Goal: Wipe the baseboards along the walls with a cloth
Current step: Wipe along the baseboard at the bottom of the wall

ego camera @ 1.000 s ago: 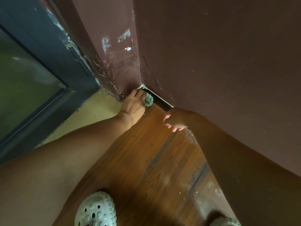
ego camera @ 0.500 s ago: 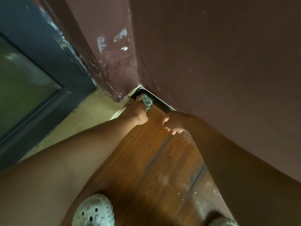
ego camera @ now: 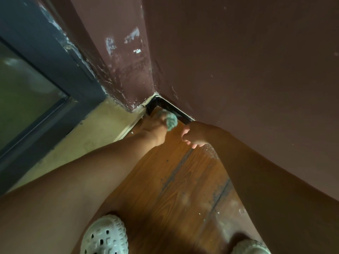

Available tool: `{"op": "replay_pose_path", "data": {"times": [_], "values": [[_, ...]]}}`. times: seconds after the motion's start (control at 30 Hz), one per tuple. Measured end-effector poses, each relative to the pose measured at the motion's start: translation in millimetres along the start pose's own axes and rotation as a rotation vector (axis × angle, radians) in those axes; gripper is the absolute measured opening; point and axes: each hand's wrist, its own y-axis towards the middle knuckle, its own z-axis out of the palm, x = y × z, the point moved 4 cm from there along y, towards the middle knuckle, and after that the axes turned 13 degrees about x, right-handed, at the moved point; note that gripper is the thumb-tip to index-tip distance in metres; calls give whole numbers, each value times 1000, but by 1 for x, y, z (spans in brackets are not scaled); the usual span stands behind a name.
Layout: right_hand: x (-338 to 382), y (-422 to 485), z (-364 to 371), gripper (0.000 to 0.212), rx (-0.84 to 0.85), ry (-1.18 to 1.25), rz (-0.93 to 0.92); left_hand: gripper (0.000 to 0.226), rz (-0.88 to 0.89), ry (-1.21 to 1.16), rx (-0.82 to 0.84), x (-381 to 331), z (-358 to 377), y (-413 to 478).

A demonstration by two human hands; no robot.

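A dark baseboard (ego camera: 176,110) runs along the foot of the maroon walls and turns at the corner. My left hand (ego camera: 153,126) grips a bunched pale green cloth (ego camera: 171,121) and holds it against the baseboard just right of the corner. My right hand (ego camera: 195,134) is a loose fist beside the right wall, just right of the cloth, with its fingers curled and nothing in it.
The floor is worn orange-brown wood (ego camera: 174,180) with paint flecks and dust near the right wall. A dark blue door frame with glass (ego camera: 45,74) stands at left above a pale threshold (ego camera: 95,132). My two white perforated clogs (ego camera: 106,235) are at the bottom.
My left hand has drawn back from the corner, curled around the cloth and slid it a little right along the baseboard. My right hand has stayed nearly still.
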Motion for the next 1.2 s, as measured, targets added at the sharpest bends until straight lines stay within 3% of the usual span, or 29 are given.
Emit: {"op": "replay_pose_path", "data": {"times": [0.07, 0.1, 0.3, 0.37, 0.5, 0.63, 0.73, 0.83, 0.9, 1.0, 1.2], "values": [[-6, -5, 3, 23, 4, -10, -2, 64, -126, -65, 19, 13, 2, 6], [-10, -7, 4, 22, 4, -10, 1, 60, -109, -76, 26, 17, 2, 9], [-27, -11, 7, 19, -3, 56, 56, 55, 393, 38, 157, -17, 5, -8], [-26, -12, 7, 21, 6, 52, 61, 55, 428, 17, 161, -30, 15, -13], [-14, -14, 8, 27, 15, 51, 19, 53, 225, 125, 42, -20, 10, -10], [-14, -18, 18, 30, 57, 13, -10, 59, 27, 163, 55, 7, 2, -5], [-24, -19, 23, 27, 38, -14, 23, 64, 103, 170, 78, -6, 4, -7], [-35, -21, 25, 17, 6, -23, 64, 66, 332, 262, 93, -36, 3, -17], [-40, -24, 25, 21, -10, -20, 61, 65, 394, 318, 85, -47, 6, -18], [-43, -33, 22, 30, -79, -92, 41, 66, 262, 362, 49, -42, 6, -11], [-66, -47, 21, 27, -213, -43, 65, 65, 18, 164, 119, -43, -5, -11]]}}
